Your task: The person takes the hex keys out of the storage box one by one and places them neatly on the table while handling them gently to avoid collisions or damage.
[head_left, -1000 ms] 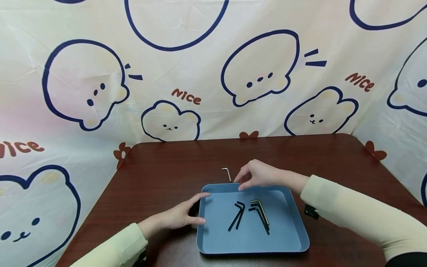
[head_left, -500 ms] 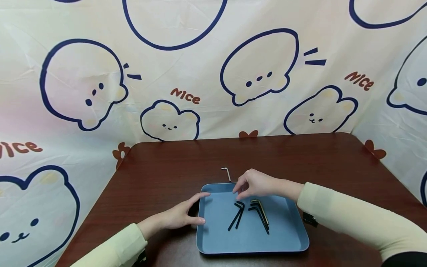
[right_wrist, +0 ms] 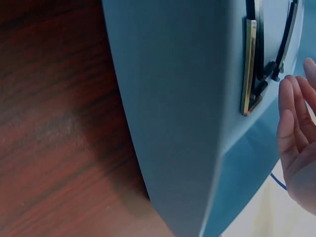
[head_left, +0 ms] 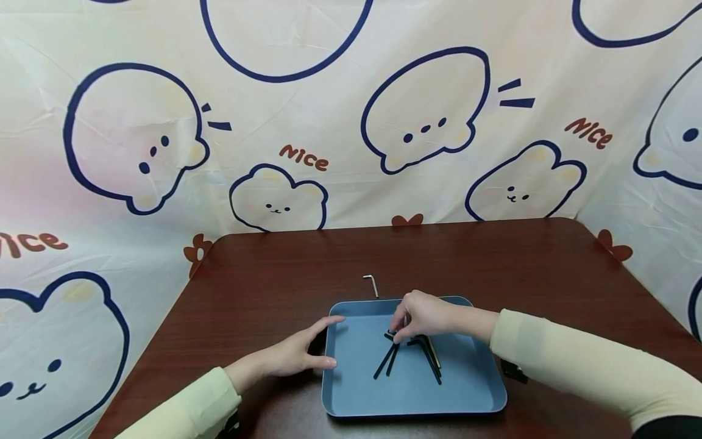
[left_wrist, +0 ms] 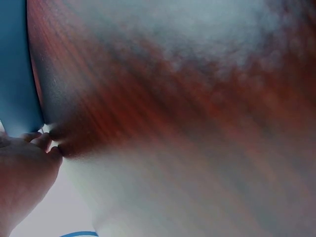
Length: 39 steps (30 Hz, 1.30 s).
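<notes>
My right hand reaches over the blue tray, thumb and forefinger at the short bent ends of two black hex keys. In the right wrist view, its fingers are slightly bent beside the keys, and no key shows between them. Right of that pair lies a group of black hex keys with one gold hex key. At the tray's left rim, my left hand rests with thumb and forefinger spread; its other fingers are mostly hidden. A silver hex key lies behind the tray.
The tray stands on a dark brown wooden table. Behind and at both sides hangs a pale cloth printed with cartoon faces. The table's far edge meets this cloth.
My right hand has come from the tray's back rim, near the silver key, forward and down to the black pair. My left hand and the keys look unmoved.
</notes>
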### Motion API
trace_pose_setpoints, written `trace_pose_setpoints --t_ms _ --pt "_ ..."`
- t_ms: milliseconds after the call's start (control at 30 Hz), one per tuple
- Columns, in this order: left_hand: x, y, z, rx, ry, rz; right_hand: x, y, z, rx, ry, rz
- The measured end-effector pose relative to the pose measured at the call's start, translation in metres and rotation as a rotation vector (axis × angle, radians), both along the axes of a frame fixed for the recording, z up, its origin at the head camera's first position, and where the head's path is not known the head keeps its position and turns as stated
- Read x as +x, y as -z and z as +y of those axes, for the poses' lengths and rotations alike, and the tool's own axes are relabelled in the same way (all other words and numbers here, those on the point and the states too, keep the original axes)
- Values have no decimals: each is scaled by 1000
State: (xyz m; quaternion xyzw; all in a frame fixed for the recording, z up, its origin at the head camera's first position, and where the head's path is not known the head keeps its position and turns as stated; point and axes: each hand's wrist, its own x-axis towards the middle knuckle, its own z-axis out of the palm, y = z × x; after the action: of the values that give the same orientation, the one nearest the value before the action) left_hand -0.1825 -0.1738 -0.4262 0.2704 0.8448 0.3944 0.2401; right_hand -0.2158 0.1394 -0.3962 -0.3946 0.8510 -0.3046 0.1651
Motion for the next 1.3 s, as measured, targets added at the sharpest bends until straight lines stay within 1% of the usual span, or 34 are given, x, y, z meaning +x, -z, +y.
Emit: trace_pose_setpoints --t_ms 133,367,467,667,767,867,1133,1300 --pt "0 0 0 2 0 -2 1 4 -3 15 8 -15" --pt "0 -1 -1 1 0 14 2 10 -7 38 6 28" --pt "0 -1 -1 3 0 17 2 8 -9 62 11 51" --pt "0 1 -1 6 -6 1 5 -1 -17 138 -4 97" --pt "1 1 0 5 -11 -6 7 -3 -23 160 13 107" --pt "2 1 0 2 -13 -9 8 -1 -30 175 40 122" --pt "3 0 0 8 0 -10 9 11 -40 160 68 180" --pt "1 -2 0 4 -3 -9 7 13 -45 147 80 201"
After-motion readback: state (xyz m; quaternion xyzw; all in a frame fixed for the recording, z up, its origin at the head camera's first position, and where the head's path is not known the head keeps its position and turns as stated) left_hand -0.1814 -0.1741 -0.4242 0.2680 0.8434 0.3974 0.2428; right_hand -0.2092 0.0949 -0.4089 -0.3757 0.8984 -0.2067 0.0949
